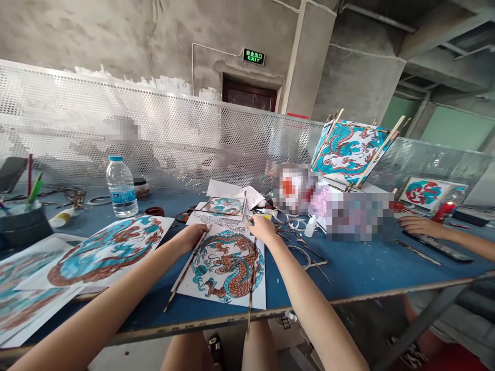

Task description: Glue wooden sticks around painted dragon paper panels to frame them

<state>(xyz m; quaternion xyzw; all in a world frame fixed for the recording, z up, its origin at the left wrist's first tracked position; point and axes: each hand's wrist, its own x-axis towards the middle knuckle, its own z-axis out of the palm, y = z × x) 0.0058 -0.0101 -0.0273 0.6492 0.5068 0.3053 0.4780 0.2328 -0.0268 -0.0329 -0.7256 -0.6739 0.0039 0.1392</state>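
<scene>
Your left hand [193,238]: fingers bent in by the upper end of the left stick [182,278]; you cannot tell whether they grip it
Your right hand [261,227]: fingers curled near the top of the right stick [252,283]; their hold is hidden too
Dragon sheet [234,265]: flat on the surface [348,275] before you, beneath both sticks; probably light, limp, easily creased, so take its white margins
Both sticks: likely light, stiff, apt to roll; steady them by their ends
</scene>
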